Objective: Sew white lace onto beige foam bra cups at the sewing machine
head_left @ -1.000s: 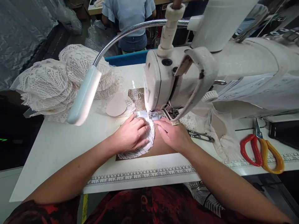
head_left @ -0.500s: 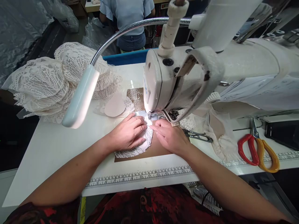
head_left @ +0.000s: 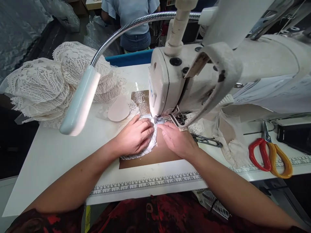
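Observation:
A white lace piece (head_left: pixel 148 149) with a scalloped edge lies under the sewing machine's needle area (head_left: pixel 156 119). My left hand (head_left: pixel 136 136) rests flat on it, fingers stretched toward the needle, covering much of the fabric. From the other side, my right hand (head_left: pixel 178 137) has its fingers closed together at the lace's right edge, close to the presser foot. The exact grip of those fingertips is partly hidden. Beneath the lace is a brown plate (head_left: pixel 165 153) set on the white table (head_left: pixel 65 155).
Stacked lace pieces (head_left: pixel 36 85) and a beige oval pad (head_left: pixel 118 108) lie left, below a flexible-neck lamp (head_left: pixel 81 100). At right are black thread snips (head_left: pixel 206 140), red-and-yellow scissors (head_left: pixel 273 153) and lace pieces (head_left: pixel 227 136). A ruler tape (head_left: pixel 145 185) runs along the front edge. Someone (head_left: pixel 133 19) sits beyond.
The lace has turned and shifted up toward the needle, with less of it showing below my left hand. My right hand has moved slightly rightward and up beside the foot.

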`<act>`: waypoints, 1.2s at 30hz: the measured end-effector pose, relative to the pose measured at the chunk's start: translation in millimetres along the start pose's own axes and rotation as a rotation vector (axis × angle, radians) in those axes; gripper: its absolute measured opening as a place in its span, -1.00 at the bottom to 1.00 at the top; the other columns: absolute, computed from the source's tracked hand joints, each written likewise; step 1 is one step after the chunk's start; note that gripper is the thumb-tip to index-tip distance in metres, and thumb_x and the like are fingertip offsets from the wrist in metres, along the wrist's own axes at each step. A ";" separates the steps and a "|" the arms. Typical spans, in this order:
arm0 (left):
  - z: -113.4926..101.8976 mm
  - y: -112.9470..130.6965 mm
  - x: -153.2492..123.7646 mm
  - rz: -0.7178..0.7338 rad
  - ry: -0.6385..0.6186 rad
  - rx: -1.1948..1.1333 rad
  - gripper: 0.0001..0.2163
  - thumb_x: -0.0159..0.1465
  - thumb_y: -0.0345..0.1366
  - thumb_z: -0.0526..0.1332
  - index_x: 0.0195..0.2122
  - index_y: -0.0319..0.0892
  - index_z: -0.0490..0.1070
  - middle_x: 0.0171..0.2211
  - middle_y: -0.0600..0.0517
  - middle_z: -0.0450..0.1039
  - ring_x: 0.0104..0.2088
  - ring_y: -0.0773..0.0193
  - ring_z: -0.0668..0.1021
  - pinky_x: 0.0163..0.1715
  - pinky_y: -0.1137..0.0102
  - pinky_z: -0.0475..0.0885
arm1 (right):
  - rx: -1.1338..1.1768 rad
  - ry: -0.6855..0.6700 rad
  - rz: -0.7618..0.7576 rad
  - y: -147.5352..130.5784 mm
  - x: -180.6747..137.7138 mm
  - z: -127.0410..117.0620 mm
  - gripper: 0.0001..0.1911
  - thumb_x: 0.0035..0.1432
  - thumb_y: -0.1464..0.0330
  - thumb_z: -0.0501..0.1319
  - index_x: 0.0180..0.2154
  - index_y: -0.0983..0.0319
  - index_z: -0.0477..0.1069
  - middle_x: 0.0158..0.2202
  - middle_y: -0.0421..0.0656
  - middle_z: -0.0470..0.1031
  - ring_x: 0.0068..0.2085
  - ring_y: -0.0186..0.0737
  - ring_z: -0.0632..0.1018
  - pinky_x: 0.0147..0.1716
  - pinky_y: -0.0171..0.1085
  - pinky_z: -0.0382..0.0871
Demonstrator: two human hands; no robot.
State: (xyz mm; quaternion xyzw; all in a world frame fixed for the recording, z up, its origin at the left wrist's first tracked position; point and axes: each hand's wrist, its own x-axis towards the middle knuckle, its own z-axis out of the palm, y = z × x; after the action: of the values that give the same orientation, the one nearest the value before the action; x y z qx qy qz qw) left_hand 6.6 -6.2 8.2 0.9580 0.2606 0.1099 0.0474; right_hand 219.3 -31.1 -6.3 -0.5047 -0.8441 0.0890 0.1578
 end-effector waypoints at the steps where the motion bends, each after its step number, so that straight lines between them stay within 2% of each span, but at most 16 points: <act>1: 0.4 0.9 0.1 0.006 0.000 -0.012 -0.67 0.30 -0.31 0.05 0.03 -0.30 0.38 -0.02 -0.24 0.40 0.00 -0.03 0.41 0.03 0.04 0.24 | 0.003 -0.001 0.010 0.1 0.0 0.1 -0.64 0.23 0.47 -0.03 -0.04 0.30 0.45 -0.07 0.02 0.49 -0.11 -0.10 0.46 -0.12 -0.16 0.35; 5: 2.0 1.5 -0.1 0.025 0.002 -0.060 -0.67 0.31 -0.32 0.05 0.06 -0.26 0.36 0.00 -0.23 0.40 -0.01 0.01 0.43 -0.01 0.05 0.28 | 0.011 -0.006 0.025 -0.5 -0.2 -1.1 -0.63 0.25 0.44 -0.03 -0.02 0.35 0.44 -0.08 0.06 0.49 -0.08 -0.08 0.46 -0.07 -0.14 0.33; 11: 6.0 -0.8 -3.2 0.046 0.025 -0.082 -0.67 0.31 -0.32 0.06 0.06 -0.29 0.37 0.05 -0.22 0.39 0.05 0.01 0.40 0.04 0.08 0.32 | 0.007 -0.105 -0.020 -3.1 0.3 -4.6 -0.62 0.22 0.45 0.02 0.02 0.18 0.43 -0.13 -0.10 0.48 -0.22 -0.19 0.46 -0.30 -0.27 0.30; 19: 7.9 -3.2 -3.3 0.017 0.048 -0.026 -0.64 0.33 -0.29 0.05 0.09 -0.35 0.35 0.10 -0.21 0.36 0.09 -0.03 0.37 0.07 0.07 0.33 | -0.073 -0.099 0.025 -5.3 0.4 0.3 -0.56 0.21 0.48 0.01 0.08 0.18 0.40 -0.11 -0.10 0.49 -0.22 -0.19 0.46 -0.39 -0.30 0.23; 22: 8.8 -3.7 -2.4 0.010 0.055 -0.008 -0.65 0.34 -0.30 0.05 0.08 -0.34 0.36 0.11 -0.20 0.36 0.10 -0.02 0.36 0.06 0.07 0.34 | -0.097 -0.073 0.025 -5.9 0.5 1.9 -0.57 0.21 0.48 0.01 0.08 0.20 0.40 -0.09 -0.09 0.49 -0.21 -0.19 0.47 -0.38 -0.30 0.24; 36: 13.3 -7.2 -2.4 -0.026 0.011 -0.011 -0.67 0.37 -0.35 0.01 0.10 -0.28 0.35 0.11 -0.15 0.38 0.10 0.01 0.37 0.05 0.07 0.31 | -0.109 0.014 -0.069 -0.3 -3.4 5.5 -0.62 0.22 0.48 0.01 -0.01 0.21 0.47 -0.23 -0.09 0.51 -0.26 -0.21 0.46 -0.32 -0.31 0.30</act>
State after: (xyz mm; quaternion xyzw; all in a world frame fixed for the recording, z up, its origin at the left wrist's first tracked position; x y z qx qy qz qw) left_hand 4.1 -1.6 -6.2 0.9536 0.2727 0.1162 0.0524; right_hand 218.6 -34.1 -11.9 -0.4838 -0.8634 0.0338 0.1392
